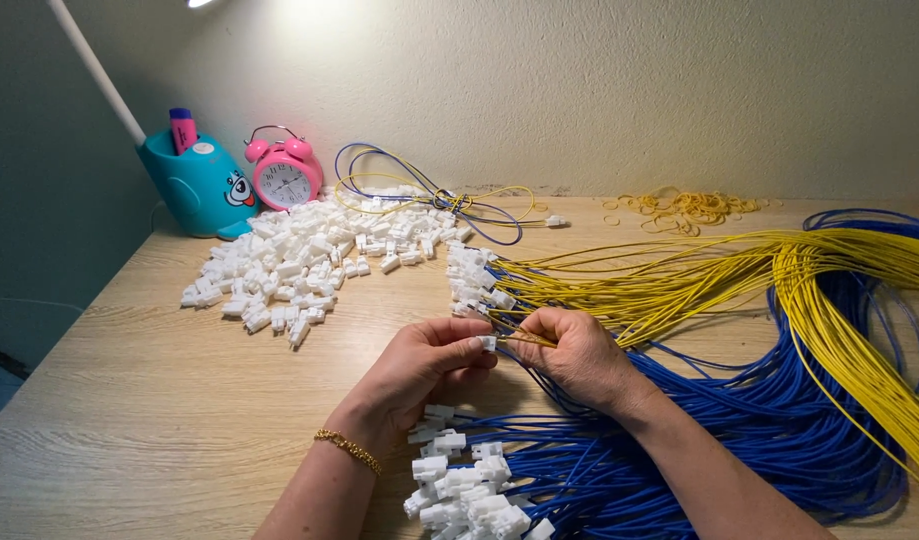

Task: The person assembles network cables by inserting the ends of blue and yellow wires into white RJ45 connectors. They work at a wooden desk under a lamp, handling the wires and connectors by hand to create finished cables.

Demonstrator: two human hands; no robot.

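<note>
My left hand (419,370) pinches a small white plastic connector (487,343) at its fingertips. My right hand (577,355) grips a yellow wire (524,338) whose end meets that connector. Just beyond both hands lies a cluster of connectors fitted on yellow wires (471,280). Under my wrists sits another bunch of white connectors on blue wires (464,490). A gold bracelet circles my left wrist.
A heap of loose white connectors (299,255) covers the wooden table (129,400) at back left. Yellow wire bundle (799,270) and blue wire bundle (759,420) sweep right. Pink alarm clock (283,178), teal pen holder (197,180), rubber bands (684,208) and a coiled wire loop (429,195) stand near the wall.
</note>
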